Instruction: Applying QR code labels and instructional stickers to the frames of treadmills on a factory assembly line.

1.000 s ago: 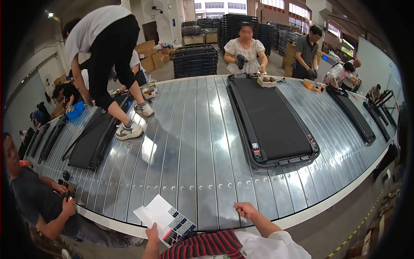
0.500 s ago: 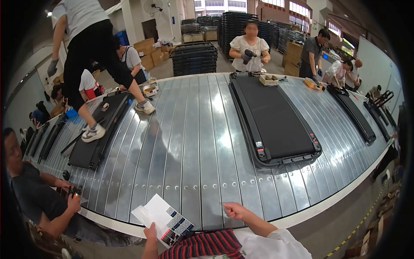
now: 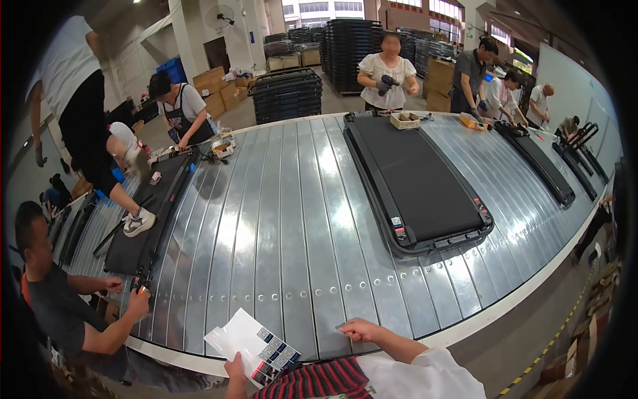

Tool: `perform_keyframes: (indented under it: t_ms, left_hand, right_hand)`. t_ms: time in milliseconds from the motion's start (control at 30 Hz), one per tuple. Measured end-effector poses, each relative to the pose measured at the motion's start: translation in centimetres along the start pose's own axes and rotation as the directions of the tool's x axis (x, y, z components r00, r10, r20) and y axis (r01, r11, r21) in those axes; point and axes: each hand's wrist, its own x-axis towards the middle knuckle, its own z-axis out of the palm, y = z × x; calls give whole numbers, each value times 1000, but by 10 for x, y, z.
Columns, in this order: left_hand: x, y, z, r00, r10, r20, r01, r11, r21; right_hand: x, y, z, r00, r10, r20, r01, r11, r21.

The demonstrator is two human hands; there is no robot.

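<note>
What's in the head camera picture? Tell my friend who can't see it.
A person's left hand holds a sheet of stickers at a slatted metal conveyor; the right hand makes a pinch. Beyond lies a black treadmill deck, with a co-worker holding a power drill behind it; at left, another co-worker has one shoe on a second deck.

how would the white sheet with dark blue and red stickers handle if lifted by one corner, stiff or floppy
The white sheet with dark blue and red stickers is probably light, gripped near its edge by the left hand. It likely flexes easily, looking paper-thin. It may sag only slightly, as it spreads fairly flat beyond the grip.
</note>
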Motion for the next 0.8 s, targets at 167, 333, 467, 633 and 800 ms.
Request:
perform_keyframes:
  t_ms: [167, 333, 467, 633, 800]
  left_hand:
    - [10, -12, -14, 999, 1, 36, 1, 1000, -30]
    - [34, -34, -25, 994, 76, 82, -73, 997, -34]
    - [29, -13, -24, 1000, 14, 26, -18, 988, 155]
    - [32, -6, -28, 999, 52, 1, -52, 997, 57]
    - [46, -11, -36, 1000, 24, -13, -24, 998, 54]
  right_hand:
    - [0, 6, -3, 999, 44, -9, -44, 999, 1]
    - [13, 13, -2, 1000, 22, -20, -23, 998, -58]
    - [10, 13, 3, 999, 39, -29, -39, 999, 18]
    - [8, 6, 31, 997, 6, 76, -9, 999, 48]
    - [26, 14, 45, 996, 67, 57, -70, 996, 56]
